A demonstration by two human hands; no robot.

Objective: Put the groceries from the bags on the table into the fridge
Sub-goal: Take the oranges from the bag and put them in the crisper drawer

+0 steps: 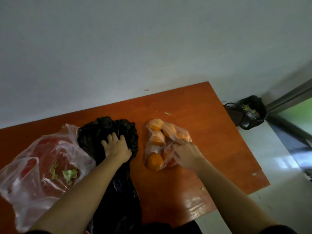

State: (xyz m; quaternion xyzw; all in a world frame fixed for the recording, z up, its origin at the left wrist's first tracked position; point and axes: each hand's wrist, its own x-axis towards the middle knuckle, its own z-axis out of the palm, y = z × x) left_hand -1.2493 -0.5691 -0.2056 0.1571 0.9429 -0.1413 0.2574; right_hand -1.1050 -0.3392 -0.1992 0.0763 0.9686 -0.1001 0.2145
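A clear bag of oranges (156, 141) lies on the orange-brown table (211, 132). My right hand (186, 153) pinches the plastic at the bag's near right side. A crumpled black plastic bag (108, 130) lies in the middle of the table and runs down toward me. My left hand (116, 146) presses on it with fingers curled into the plastic. At the left lies a clear bag (40, 168) with red print and a few green leaf scraps inside.
The table stands against a white wall (135, 48). Small green scraps (167, 113) dot the tabletop. On the floor past the table's right end stand a dark basket (236, 115) and a black-lined bin (253, 110). A doorway lies at far right.
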